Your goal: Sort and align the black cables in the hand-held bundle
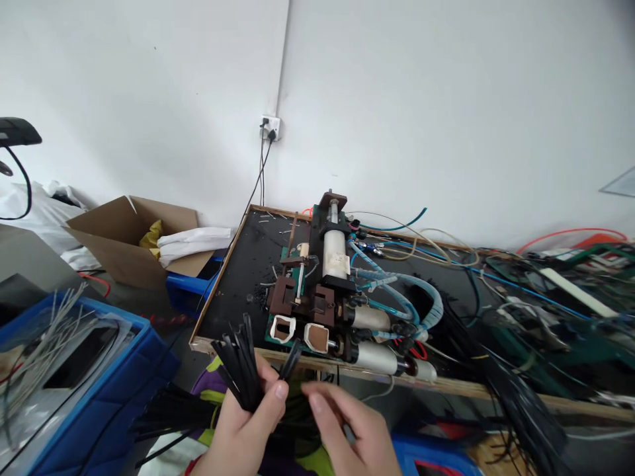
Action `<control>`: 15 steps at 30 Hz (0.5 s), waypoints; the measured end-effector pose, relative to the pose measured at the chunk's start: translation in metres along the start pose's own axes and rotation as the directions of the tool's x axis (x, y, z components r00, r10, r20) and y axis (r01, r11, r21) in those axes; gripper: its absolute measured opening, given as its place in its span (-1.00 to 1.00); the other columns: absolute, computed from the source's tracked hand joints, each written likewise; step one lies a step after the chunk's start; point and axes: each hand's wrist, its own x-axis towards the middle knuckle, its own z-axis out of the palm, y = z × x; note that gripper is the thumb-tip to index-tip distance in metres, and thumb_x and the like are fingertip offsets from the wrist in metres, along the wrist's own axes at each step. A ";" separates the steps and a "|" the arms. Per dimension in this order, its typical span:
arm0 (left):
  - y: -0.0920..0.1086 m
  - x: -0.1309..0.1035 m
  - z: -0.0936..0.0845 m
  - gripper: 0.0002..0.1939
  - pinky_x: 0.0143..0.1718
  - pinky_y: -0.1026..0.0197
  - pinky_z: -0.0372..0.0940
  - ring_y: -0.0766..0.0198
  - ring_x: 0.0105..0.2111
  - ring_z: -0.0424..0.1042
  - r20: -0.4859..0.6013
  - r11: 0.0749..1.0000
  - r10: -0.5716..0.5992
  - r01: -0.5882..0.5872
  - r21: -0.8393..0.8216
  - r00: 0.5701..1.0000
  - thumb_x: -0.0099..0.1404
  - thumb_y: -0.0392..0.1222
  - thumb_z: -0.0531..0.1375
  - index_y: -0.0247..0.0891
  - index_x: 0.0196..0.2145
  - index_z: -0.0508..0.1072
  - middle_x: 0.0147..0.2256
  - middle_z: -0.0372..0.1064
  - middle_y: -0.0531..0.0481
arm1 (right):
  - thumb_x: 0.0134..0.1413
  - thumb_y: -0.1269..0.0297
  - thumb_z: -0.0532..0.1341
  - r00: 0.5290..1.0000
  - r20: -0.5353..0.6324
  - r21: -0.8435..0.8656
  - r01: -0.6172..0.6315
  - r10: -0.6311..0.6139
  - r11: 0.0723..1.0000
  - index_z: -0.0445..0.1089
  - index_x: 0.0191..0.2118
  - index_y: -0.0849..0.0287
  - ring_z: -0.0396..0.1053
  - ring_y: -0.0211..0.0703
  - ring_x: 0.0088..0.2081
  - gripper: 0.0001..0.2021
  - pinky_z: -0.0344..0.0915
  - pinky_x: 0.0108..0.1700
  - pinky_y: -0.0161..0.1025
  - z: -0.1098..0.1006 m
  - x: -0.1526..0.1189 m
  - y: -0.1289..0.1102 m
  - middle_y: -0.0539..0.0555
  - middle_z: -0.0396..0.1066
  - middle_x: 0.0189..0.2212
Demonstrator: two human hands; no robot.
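My left hand (pixel 243 430) is closed round a bundle of black cables (pixel 241 367), their cut ends pointing up. One black cable end (pixel 291 359) stands apart from the rest, rising beside my left thumb and index finger. My right hand (pixel 350 423) is just to the right, its thumb and index finger close together and slightly blurred. A small grey bit shows among its curled fingers, too little to name. Just beyond both hands is a pneumatic machine (pixel 336 254) with metal cylinders, brown jaws (pixel 282 295) and two white-edged pads (pixel 316 338).
The machine stands on a black, wood-edged bench (pixel 223 284) strewn with scraps. More black cables (pixel 516 390) hang over its front edge at right. Blue air hoses (pixel 431 297) loop beside the machine. At left are a blue bin (pixel 99 396) of wires and an open cardboard box (pixel 114 251).
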 end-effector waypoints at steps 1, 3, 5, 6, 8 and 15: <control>-0.001 -0.002 0.001 -0.62 -0.60 0.37 -0.02 0.45 -0.63 0.04 -0.009 1.000 -0.002 0.002 0.007 1.000 0.31 0.12 0.35 -0.21 -0.32 0.35 -0.60 0.10 0.20 | 0.19 -0.03 0.30 0.999 0.008 0.088 0.040 -0.041 0.995 0.49 -0.54 0.10 0.24 -0.17 -0.59 -0.61 0.11 -0.55 -0.24 0.012 0.007 -0.015 0.03 0.40 -0.60; -0.002 -0.006 0.001 -0.61 -0.60 0.37 -0.02 0.45 -0.64 0.05 -0.060 1.000 0.008 -0.008 0.003 0.998 0.31 0.15 0.33 -0.21 -0.32 0.36 -0.61 0.10 0.20 | 0.24 0.02 0.27 0.995 0.008 0.211 0.095 -0.099 0.973 0.52 -0.50 0.12 0.26 -0.16 -0.52 -0.64 0.21 -0.48 -0.26 0.031 0.015 -0.034 0.04 0.37 -0.56; -0.003 -0.007 0.000 -0.62 -0.62 0.36 -0.01 0.45 -0.66 0.07 -0.066 0.999 0.027 -0.026 0.026 0.997 0.34 0.16 0.30 -0.20 -0.30 0.37 -0.62 0.16 0.19 | 0.28 0.08 0.26 0.993 -0.002 0.281 0.110 -0.114 0.953 0.54 -0.48 0.13 0.24 -0.17 -0.52 -0.66 0.23 -0.47 -0.27 0.042 0.016 -0.039 0.01 0.30 -0.57; -0.003 -0.008 -0.002 -0.64 -0.64 0.36 0.02 0.43 -0.68 0.09 -0.044 0.998 0.036 -0.034 0.058 0.998 0.36 0.15 0.28 -0.20 -0.30 0.38 -0.62 0.21 0.17 | 0.28 0.10 0.27 0.994 -0.023 0.305 0.109 -0.107 0.946 0.54 -0.47 0.13 0.23 -0.18 -0.52 -0.68 0.23 -0.48 -0.28 0.045 0.015 -0.037 0.01 0.28 -0.57; -0.001 -0.006 -0.004 -0.68 -0.62 0.33 0.15 0.37 -0.66 0.23 0.002 0.987 0.076 -0.076 0.141 0.997 0.38 0.11 0.27 -0.20 -0.30 0.39 -0.57 0.33 0.09 | 0.27 0.12 0.28 0.991 -0.109 0.346 0.115 -0.082 0.931 0.53 -0.44 0.13 0.26 -0.18 -0.51 -0.71 0.25 -0.47 -0.28 0.047 0.011 -0.030 0.01 0.30 -0.54; 0.020 0.017 0.000 -0.70 -0.66 0.36 0.12 0.39 -0.72 0.12 -0.135 0.988 0.116 -0.100 0.117 0.984 0.42 0.12 0.21 -0.17 -0.25 0.38 -0.68 0.15 0.23 | 0.40 -0.01 0.11 0.981 -0.159 0.423 -0.037 0.114 0.905 0.39 -0.31 0.10 0.24 -0.27 -0.64 -0.66 0.21 -0.55 -0.34 0.052 0.005 -0.024 -0.08 0.33 -0.62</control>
